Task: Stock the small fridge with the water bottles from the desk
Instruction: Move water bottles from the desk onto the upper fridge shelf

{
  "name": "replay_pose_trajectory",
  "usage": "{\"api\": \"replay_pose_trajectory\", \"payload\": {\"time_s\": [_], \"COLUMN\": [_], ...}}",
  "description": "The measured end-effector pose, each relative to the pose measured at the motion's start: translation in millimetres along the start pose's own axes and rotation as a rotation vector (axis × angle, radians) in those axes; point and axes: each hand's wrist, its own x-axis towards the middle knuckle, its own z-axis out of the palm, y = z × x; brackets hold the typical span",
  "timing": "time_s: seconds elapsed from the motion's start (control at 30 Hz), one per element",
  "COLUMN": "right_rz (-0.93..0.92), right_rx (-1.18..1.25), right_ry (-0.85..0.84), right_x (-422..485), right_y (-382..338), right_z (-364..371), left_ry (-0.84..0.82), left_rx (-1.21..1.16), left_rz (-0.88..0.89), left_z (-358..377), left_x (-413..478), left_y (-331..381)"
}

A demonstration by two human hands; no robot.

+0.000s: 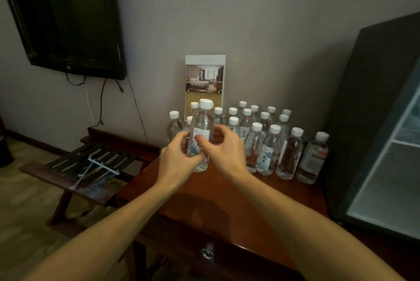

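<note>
A clear water bottle (203, 121) with a white cap and a pale label is held upright just above the wooden desk (227, 199). My left hand (177, 158) grips its lower left side. My right hand (227, 149) grips it from the right, thumb across the label. Behind and to the right, several more capped bottles (289, 153) stand in rows on the desk. The small black fridge (368, 103) stands at the desk's right end; its front shows a pale inside with a shelf (404, 142).
A picture card (204, 80) leans on the wall behind the bottles. A slatted luggage rack (91, 162) stands lower, left of the desk. A dark TV (66, 17) with hanging cables is on the wall. A drawer knob (208, 252) sits below the desk's front edge.
</note>
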Motion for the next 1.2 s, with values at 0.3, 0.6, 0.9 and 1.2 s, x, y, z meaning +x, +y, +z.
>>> {"api": "replay_pose_trajectory", "payload": {"time_s": [0.3,0.6,0.9,1.2], "right_rz": [-0.054,0.059,0.185,0.238], "right_rx": [-0.082,-0.176,-0.25,-0.129], "right_ry": [0.27,0.534,0.74,0.84], "right_x": [-31,-67,-89,-86], "right_y": [2,23,50,83], "right_z": [-148,-285,-387,-453], "left_ry": [-0.113,-0.28,-0.389,-0.507], "left_rx": [-0.145,-0.265,-0.317,-0.353], "left_rz": [0.155,0.306,0.394,0.364], "left_z": [81,183,278,353], "left_x": [-27,-69,-101,-118], "left_y": [117,223,300,360]}}
